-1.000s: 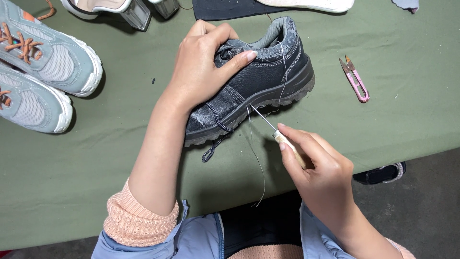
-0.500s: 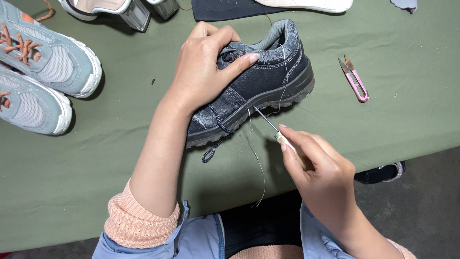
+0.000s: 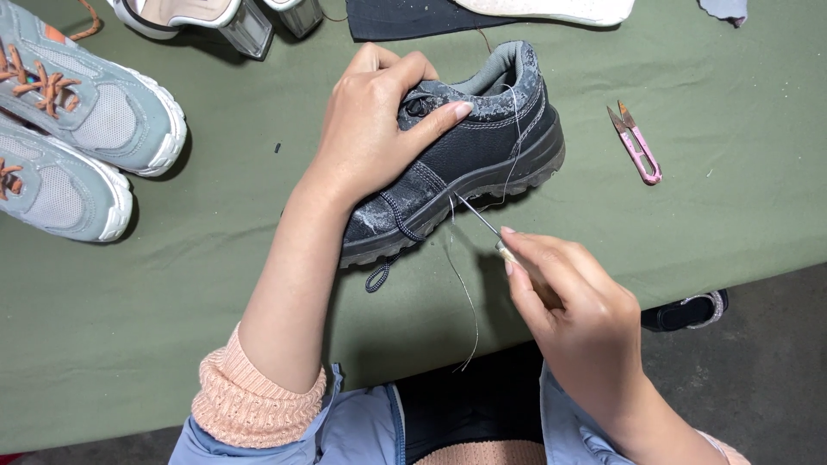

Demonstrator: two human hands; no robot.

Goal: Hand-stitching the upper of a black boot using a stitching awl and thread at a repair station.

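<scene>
Right hand at the table's near edge pinches a stitching awl, tip at the sole seam, thread dangling. Left hand clamps over the black work shoe mid-table, steadying it for sewing. Pink thread snips lie right; grey sneakers wait far left.

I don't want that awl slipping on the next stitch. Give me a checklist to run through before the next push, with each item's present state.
1. Black shoe steadied on the green table: ok, left hand grips its upper.
2. Awl held firmly: ok, right hand wraps the handle.
3. Tip placed at the sole seam: ok, it meets the sole edge.
4. Left fingers clear of the tip: ok, they rest on top.
5. Thread free of tangles: cannot tell, it hangs loose.
6. Pink snips close by: ok, right of the shoe.
</scene>
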